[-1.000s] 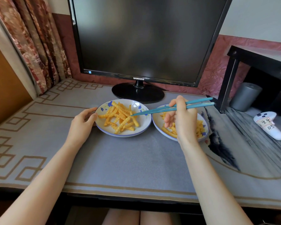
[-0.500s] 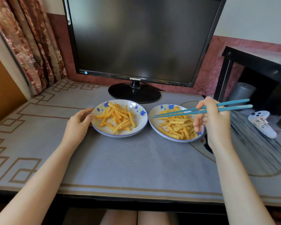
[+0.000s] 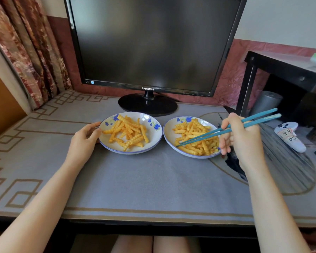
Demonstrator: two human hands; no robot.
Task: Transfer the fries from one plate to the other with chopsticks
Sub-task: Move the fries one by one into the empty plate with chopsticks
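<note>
The crinkle-cut fries (image 3: 195,137) nearest my tool are lying heaped in the right plate (image 3: 169,127). A second heap of fries (image 3: 128,132) is sitting in the left plate (image 3: 153,137). The two plates are standing side by side with their rims just apart.

I am reaching the blue chopsticks (image 3: 199,138) down into the right plate. They are slanting from high on the right to low on the left. Their tips are lying close together over the fries at the plate's near-left edge. I cannot tell whether a fry is caught between them. The fry just under the tips is running from upper left to lower right, so I judge the sticks are crossing its long axis, which suits a pinch across its width.

My right hand (image 3: 243,141) is gripping the chopsticks, its fingers (image 3: 226,143) curled round the shafts beside the plate's right rim. That heap is lying left of these fingers, and the other plate is further left along the same line. I judge any carry will be a short sweep leftward over both rims.

My left hand (image 3: 84,139) is holding the left plate at its far-left rim, thumb and fingers curled against the edge.

Both plates are resting on a grey desk mat (image 3: 144,179) in front of a dark Samsung monitor (image 3: 153,42). A white controller (image 3: 290,136) is lying off to the right.
</note>
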